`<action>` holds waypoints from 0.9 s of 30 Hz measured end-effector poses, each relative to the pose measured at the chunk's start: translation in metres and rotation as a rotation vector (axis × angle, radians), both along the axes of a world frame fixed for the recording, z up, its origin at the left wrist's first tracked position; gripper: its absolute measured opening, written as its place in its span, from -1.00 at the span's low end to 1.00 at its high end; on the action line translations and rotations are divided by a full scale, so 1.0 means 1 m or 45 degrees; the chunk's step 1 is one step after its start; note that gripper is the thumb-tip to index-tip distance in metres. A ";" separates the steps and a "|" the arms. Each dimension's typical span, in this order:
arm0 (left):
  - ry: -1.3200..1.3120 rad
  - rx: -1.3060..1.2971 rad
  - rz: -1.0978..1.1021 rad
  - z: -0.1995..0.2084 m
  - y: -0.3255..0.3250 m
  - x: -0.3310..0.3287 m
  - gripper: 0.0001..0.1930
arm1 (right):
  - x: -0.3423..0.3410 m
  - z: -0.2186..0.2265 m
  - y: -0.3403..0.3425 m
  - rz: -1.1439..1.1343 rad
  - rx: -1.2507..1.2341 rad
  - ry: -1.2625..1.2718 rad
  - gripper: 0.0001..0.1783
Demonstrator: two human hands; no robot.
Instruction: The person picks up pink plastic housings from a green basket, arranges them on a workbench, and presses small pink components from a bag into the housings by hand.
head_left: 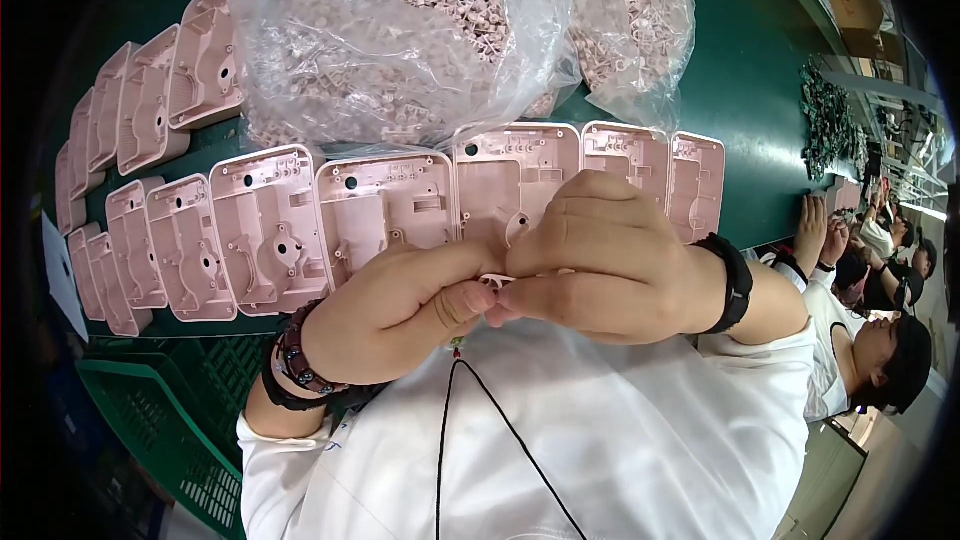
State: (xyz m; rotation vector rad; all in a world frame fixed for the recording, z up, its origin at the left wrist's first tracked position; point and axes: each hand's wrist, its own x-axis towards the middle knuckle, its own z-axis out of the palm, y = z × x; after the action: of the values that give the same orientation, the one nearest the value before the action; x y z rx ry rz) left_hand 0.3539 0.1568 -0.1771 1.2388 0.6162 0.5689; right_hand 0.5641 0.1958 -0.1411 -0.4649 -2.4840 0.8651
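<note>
The green worktop (752, 75), in the head view, carries pink housings (355, 225) beyond the left hand (405, 310) and right hand (615, 265), whose fingers (560, 302) pinch a small pale part (497, 281) between them — seemingly fine handling, next needing a steady grip.

Light fell brightly on my right hand (615, 265); glare streaked the plastic bag (350, 60); edges curved into black.

We are in a factory workshop: rows of matching pink plastic cases (270, 202) and clear bags (340, 60) of small parts (465, 5) sit on the green tabletop (755, 65), with other people (825, 345) lined up beside us.
</note>
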 end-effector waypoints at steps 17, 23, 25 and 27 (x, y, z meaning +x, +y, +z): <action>1.190 1.093 0.036 -0.016 -0.009 0.013 -0.72 | -0.018 -0.047 0.091 0.423 0.658 -0.496 -0.92; 1.200 1.046 0.091 -0.020 -0.013 0.013 -0.66 | -0.016 -0.062 0.080 0.354 0.778 -0.422 -0.92; 1.225 1.044 0.094 -0.020 -0.014 0.012 -0.65 | -0.014 -0.063 0.077 0.327 0.734 -0.457 -0.90; 1.234 1.048 0.101 -0.020 -0.014 0.011 -0.64 | -0.007 -0.060 0.075 0.326 0.715 -0.476 -0.89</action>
State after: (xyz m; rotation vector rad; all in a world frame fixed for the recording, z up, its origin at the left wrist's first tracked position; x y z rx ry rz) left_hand 0.3649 0.1429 -0.1971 2.3062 1.3116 0.2416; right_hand 0.5568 0.2708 -0.2009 -0.1167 -3.0169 0.1350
